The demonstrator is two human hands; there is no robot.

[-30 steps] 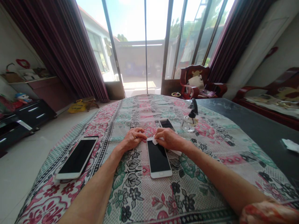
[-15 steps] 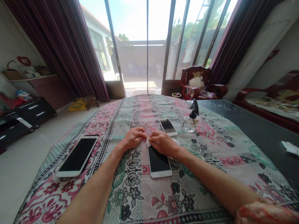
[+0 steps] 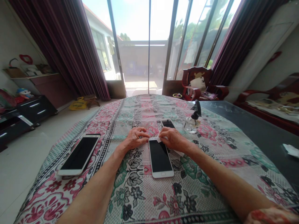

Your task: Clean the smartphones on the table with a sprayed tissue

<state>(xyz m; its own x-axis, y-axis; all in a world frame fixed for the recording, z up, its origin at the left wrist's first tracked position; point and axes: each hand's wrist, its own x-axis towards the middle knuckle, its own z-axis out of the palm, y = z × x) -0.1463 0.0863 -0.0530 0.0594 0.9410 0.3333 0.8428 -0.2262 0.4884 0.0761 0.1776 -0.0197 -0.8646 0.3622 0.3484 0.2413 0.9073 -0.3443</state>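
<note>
Right hand (image 3: 173,139) pinching a small white piece (image 3: 159,140) against the top end of the middle phone (image 3: 161,158), which lies screen up on the cloth-covered bench (image 3: 144,202), and this is delicate stuff! Left hand (image 3: 135,139) is in tight at the top left corner, fingers curled; whether they actually grip the edge, I can't tell. If that corner isn't held, a sideways push from the right could swivel the whole phone, because fabric may slide or bunch beneath it. Press too hard with too little of the white piece under the fingers and skin meets glass: smudges, right there!

Look beyond the right hand: the farther phone (image 3: 167,123) lies close behind it, partly hidden, and a careless knuckle could shove it. The spray bottle (image 3: 191,125) stands upright on the far right (top-heavy, by the look of that black head), so a wide swing of the hand or a tug on the cloth could topple it. Over on the left, the left-side phone (image 3: 79,155) rests on something dark; if the left forearm drifts outward, that perch could slip.
</note>
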